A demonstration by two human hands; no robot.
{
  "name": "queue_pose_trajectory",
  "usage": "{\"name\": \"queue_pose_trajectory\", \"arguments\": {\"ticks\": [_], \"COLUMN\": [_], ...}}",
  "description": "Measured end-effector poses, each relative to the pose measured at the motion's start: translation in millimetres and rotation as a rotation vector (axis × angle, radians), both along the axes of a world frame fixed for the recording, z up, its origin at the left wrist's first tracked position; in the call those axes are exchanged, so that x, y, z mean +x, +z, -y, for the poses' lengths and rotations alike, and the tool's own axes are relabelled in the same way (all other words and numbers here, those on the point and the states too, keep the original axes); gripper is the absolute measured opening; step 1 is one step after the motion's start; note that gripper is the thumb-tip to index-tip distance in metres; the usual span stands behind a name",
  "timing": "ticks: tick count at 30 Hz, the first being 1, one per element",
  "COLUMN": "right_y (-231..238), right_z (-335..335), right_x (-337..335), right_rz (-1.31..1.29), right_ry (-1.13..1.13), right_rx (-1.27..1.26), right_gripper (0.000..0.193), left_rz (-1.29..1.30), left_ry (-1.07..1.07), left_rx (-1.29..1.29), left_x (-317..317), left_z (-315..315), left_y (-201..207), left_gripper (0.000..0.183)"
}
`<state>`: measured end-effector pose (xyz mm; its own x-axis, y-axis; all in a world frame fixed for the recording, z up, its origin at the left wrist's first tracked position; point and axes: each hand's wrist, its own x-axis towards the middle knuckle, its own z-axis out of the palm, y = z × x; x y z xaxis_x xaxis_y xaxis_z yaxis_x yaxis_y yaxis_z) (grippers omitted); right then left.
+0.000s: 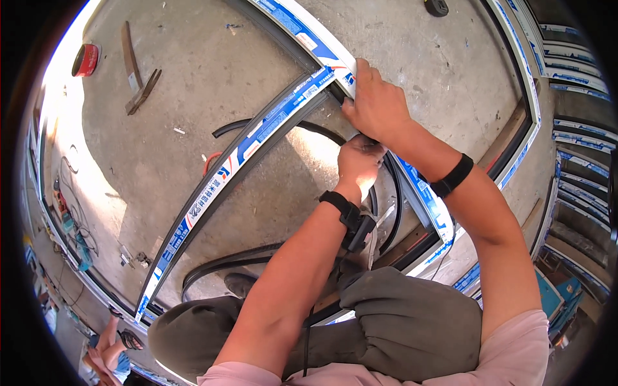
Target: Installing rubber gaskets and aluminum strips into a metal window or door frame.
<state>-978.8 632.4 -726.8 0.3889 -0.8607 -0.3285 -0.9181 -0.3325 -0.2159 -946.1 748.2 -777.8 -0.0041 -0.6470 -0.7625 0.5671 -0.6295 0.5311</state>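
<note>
A metal frame with blue-and-white protective film [215,183] lies on the floor before me; its bars meet at a joint near my hands. My right hand [380,106] is wrapped over the bar just past that joint, thumb and fingers on its sides. Close below it, my left hand [359,164] is closed, its fingertips pinching at a black rubber strip [394,193] along the inner side of the bar. The fingertips are partly hidden, so the exact grip is hard to see. More of the black strip [225,265] curls loosely on the floor inside the frame.
A hammer [134,80] and a red roll or tin [85,60] lie at the far left. A black tape measure [436,7] sits at the top. Film-covered bars [582,138] are stacked at right. Power tools and cables [67,222] lie left; another person's limbs [106,350] show lower left.
</note>
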Motion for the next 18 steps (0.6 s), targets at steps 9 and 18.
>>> {"name": "queue_pose_trajectory", "arguments": {"ticks": [9,18], "right_y": [0,19], "right_z": [12,-90], "right_x": [13,-16], "right_rz": [-0.06,0.359], "right_ry": [-0.028,0.282], "right_rx": [0.016,-0.039], "right_gripper": [0.055,0.038], "left_rz": [0.187,1.518], "left_ry": [-0.27,-1.079], "left_rx": [-0.117,-0.879], "left_x": [16,126], "left_z": [1,-24], "left_y": [-4,0], "left_gripper": [0.02,0.04]}}
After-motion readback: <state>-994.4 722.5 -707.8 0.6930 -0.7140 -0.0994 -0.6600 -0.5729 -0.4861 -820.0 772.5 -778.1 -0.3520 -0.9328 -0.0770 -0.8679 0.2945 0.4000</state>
